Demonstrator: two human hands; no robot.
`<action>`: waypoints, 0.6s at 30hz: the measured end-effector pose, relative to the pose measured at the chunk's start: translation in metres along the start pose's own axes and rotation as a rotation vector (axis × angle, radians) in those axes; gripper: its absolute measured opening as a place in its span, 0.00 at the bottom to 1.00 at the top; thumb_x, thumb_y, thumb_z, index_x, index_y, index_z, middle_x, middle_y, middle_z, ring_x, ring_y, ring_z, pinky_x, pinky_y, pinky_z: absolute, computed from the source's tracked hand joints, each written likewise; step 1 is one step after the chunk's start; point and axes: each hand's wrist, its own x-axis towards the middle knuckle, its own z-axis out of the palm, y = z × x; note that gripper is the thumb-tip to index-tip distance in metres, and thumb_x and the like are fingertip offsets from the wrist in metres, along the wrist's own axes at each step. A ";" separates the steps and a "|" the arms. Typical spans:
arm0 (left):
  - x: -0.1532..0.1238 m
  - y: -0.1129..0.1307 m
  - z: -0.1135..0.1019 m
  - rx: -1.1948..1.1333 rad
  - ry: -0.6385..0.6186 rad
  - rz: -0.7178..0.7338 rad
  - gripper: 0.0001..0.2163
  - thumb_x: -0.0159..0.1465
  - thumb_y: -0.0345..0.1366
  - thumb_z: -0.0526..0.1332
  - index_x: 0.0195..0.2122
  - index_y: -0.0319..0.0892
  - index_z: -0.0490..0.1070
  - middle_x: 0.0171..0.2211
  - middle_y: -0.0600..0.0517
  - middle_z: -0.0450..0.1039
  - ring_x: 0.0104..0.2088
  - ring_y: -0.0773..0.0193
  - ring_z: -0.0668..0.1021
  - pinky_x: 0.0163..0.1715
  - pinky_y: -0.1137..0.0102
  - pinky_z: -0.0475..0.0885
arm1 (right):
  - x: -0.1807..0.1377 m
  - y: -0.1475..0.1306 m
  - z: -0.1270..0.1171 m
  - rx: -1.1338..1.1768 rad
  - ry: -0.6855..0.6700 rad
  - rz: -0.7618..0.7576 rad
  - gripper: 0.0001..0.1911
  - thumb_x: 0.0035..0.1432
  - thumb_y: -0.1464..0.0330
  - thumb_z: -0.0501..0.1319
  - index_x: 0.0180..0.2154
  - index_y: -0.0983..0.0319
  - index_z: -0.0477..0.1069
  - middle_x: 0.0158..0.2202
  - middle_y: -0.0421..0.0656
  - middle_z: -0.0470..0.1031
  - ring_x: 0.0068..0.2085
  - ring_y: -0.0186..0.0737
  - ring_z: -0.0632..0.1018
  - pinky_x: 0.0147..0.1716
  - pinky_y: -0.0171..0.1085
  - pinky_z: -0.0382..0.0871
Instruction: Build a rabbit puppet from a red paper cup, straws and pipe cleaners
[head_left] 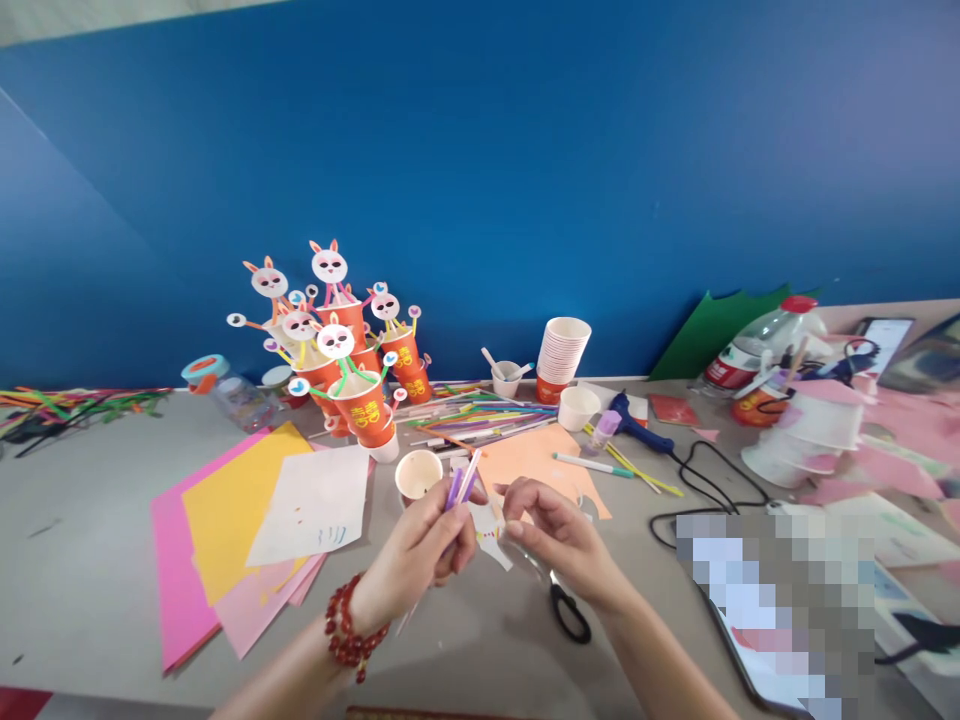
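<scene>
My left hand [420, 555], with a red bead bracelet on the wrist, is closed round a few purple and pink straws [463, 478] that stick up past the fingers. My right hand [551, 535] is just to the right of them, its fingers curled and pinched near the straws' lower part; what they pinch is too small to name. Under the hands lie small white paper cut-outs [487, 530] and black-handled scissors [568, 612]. A small paper cup [418, 473] stands just beyond my left hand.
Orange cups with bunny faces on straws [345, 360] cluster at the back. Pink, yellow and white paper sheets [255, 520] lie left. Loose straws [487, 415], a cup stack [562, 355], a blue glue gun [637, 425] with black cord, a bottle [757, 355] and clutter fill the right.
</scene>
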 end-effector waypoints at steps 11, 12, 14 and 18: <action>0.005 -0.009 -0.001 -0.041 0.027 -0.006 0.14 0.68 0.50 0.56 0.39 0.43 0.60 0.22 0.59 0.69 0.12 0.79 0.53 0.11 0.81 0.47 | 0.009 -0.031 -0.013 -0.262 -0.158 -0.099 0.07 0.64 0.63 0.61 0.34 0.59 0.71 0.33 0.41 0.71 0.39 0.40 0.73 0.55 0.47 0.65; 0.005 -0.010 -0.001 -0.028 0.027 -0.001 0.14 0.68 0.49 0.55 0.40 0.43 0.60 0.23 0.58 0.69 0.13 0.79 0.53 0.11 0.81 0.47 | 0.011 -0.032 -0.012 -0.280 -0.154 -0.088 0.07 0.64 0.64 0.61 0.34 0.59 0.71 0.34 0.41 0.72 0.39 0.40 0.74 0.52 0.45 0.67; 0.005 -0.011 0.000 0.011 0.026 0.006 0.13 0.69 0.49 0.54 0.40 0.43 0.61 0.23 0.58 0.68 0.13 0.79 0.53 0.12 0.81 0.47 | 0.014 -0.037 -0.009 -0.304 -0.152 -0.070 0.07 0.64 0.64 0.61 0.34 0.60 0.71 0.34 0.42 0.72 0.39 0.40 0.74 0.47 0.41 0.68; 0.005 -0.010 0.002 0.072 0.032 0.013 0.14 0.70 0.49 0.52 0.40 0.42 0.61 0.22 0.60 0.66 0.14 0.78 0.53 0.13 0.80 0.48 | 0.021 -0.048 -0.005 -0.336 -0.157 -0.041 0.05 0.63 0.67 0.62 0.33 0.60 0.71 0.34 0.41 0.72 0.38 0.39 0.74 0.41 0.37 0.67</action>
